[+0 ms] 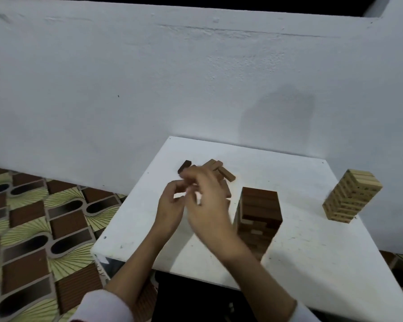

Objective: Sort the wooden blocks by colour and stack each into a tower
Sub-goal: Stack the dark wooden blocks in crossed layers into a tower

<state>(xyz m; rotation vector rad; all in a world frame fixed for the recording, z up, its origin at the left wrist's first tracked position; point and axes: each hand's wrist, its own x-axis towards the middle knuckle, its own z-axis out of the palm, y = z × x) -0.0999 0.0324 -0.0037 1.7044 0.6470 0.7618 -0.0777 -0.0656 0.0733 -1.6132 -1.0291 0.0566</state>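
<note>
Blocks [215, 170] of mid-brown wood, plus one near-black piece [184, 166], lie loose at centre frame on the white table [312, 263]. I see a brown tower [258, 219] right of centre and a pale tower [351, 196] at far right. My left hand [170, 205] and right hand [209, 201] blur together, fingers curled; I cannot tell what they hold.
</note>
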